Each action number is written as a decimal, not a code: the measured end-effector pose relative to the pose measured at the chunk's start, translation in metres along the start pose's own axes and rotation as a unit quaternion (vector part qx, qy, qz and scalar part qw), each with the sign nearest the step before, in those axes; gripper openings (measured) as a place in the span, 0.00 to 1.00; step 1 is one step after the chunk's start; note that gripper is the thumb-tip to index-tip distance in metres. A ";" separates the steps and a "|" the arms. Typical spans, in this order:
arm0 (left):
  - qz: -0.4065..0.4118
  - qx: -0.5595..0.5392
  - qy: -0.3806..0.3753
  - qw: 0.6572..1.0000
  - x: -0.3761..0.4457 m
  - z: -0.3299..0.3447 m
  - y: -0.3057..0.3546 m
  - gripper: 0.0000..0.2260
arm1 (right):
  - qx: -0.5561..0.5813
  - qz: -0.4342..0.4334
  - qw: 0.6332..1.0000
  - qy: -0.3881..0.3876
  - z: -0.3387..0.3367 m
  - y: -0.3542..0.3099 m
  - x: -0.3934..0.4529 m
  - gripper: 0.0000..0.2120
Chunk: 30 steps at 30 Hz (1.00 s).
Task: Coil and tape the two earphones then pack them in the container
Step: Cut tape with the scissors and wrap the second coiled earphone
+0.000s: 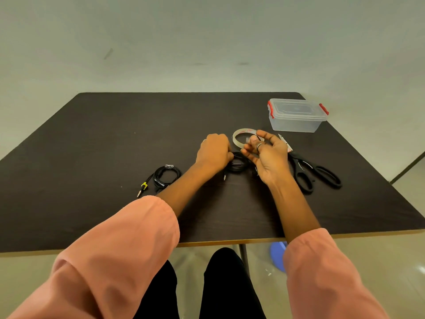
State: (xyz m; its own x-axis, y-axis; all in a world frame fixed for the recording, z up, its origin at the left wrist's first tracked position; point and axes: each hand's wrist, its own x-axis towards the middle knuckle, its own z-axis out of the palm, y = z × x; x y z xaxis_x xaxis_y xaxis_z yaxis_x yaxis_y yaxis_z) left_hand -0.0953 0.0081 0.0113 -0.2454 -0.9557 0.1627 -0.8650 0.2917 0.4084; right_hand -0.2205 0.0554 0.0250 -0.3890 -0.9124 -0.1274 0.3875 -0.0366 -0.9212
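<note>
My left hand [215,151] grips the black coiled earphone [238,164] near the middle of the dark worktop [92,146]. My right hand [268,155] pinches a small clear piece of tape [249,140] over it. The second black coiled earphone [166,176] lies toward the left edge, and the closed clear plastic container with red clips [296,115] stands at the far right corner.

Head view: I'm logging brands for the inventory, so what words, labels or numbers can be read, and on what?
None can be read.
Tape roll: red print on the inner face, too blurred to read.
Scissors: red-and-white sleeve over the blades, print too small to read.
Container: no label visible.
Both earphones: no text visible.
</note>
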 end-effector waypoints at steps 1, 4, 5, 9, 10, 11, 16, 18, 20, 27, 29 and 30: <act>0.000 0.010 0.000 1.000 0.000 0.000 0.001 0.08 | 0.003 -0.001 1.000 -0.002 -0.001 0.000 -0.001 0.10; 0.021 -0.001 0.002 1.000 -0.002 -0.001 0.001 0.07 | 0.025 -0.005 1.000 -0.014 -0.002 -0.001 -0.003 0.11; 0.027 -0.036 0.000 0.999 -0.003 -0.003 -0.001 0.07 | 0.038 -0.008 0.999 -0.022 -0.003 -0.001 -0.003 0.12; 0.021 -0.286 -0.005 0.958 -0.007 -0.014 -0.005 0.05 | 0.060 -0.038 0.996 -0.047 -0.004 -0.007 -0.004 0.12; 0.013 -0.358 -0.009 0.934 -0.007 -0.017 -0.007 0.06 | 0.062 -0.050 0.995 -0.054 -0.003 -0.009 -0.004 0.11; 0.002 -0.423 -0.014 0.906 -0.008 -0.021 -0.007 0.07 | 0.057 -0.062 0.995 -0.062 -0.001 -0.011 -0.003 0.11; -0.056 -0.604 -0.020 0.795 -0.009 -0.031 -0.006 0.09 | -0.058 -0.134 0.986 -0.078 0.013 -0.025 0.001 0.13; -0.082 -0.631 -0.010 0.772 -0.008 -0.033 -0.009 0.08 | -0.135 -0.190 0.969 -0.086 0.023 -0.029 0.005 0.13; -0.109 -0.655 0.005 0.748 -0.005 -0.032 -0.015 0.07 | -0.209 -0.252 0.941 -0.085 0.033 -0.028 0.012 0.13; -0.152 -0.692 0.010 0.705 -0.004 -0.030 -0.031 0.06 | -0.347 -0.459 0.809 -0.119 0.047 0.006 0.026 0.14; -0.156 -0.697 0.005 0.699 -0.003 -0.028 -0.033 0.05 | -0.354 -0.490 0.786 -0.131 0.047 0.015 0.026 0.15; -0.159 -0.701 0.004 0.695 -0.003 -0.028 -0.034 0.05 | -0.360 -0.496 0.778 -0.137 0.048 0.018 0.028 0.15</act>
State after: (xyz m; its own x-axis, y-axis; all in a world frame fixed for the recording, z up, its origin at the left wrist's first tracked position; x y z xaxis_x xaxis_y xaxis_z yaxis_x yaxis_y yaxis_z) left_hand -0.0525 0.0018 0.0222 -0.1322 -0.9823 -0.1329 0.4033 -0.1758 0.8980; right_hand -0.1848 0.0098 0.0227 0.0331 -0.6374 0.7698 -0.5972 -0.6302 -0.4962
